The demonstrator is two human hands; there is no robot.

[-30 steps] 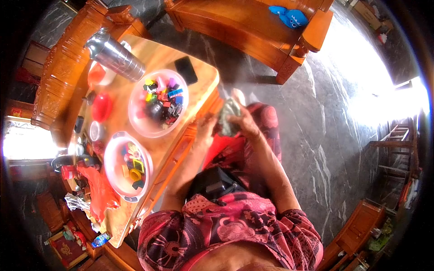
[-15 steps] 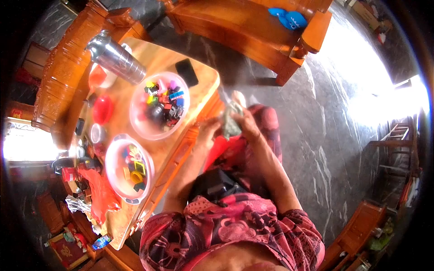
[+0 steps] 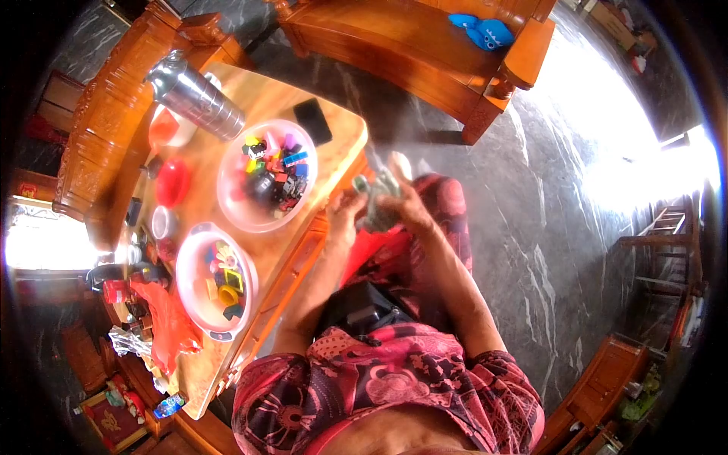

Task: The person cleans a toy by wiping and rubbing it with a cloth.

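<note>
A crumpled grey-green cloth is held above my lap, just off the table's right edge. My left hand is closed on its left side. On the other side my right hand grips it, fingers bent over the folds. The cloth and fingertips are slightly blurred. To the left stands a translucent basin with mixed small toys and a dark round piece. Nearer me on the table is a white basin holding yellow and other coloured toy pieces.
The wooden table also carries a black phone, a steel flask, a red bowl and a red plastic bag. A wooden bench with a blue item stands beyond. A ladder is at right.
The cloth has shifted slightly left and been bunched differently, with a fold now sticking up near my left hand. My fingers have moved on it; the basins stay put.
</note>
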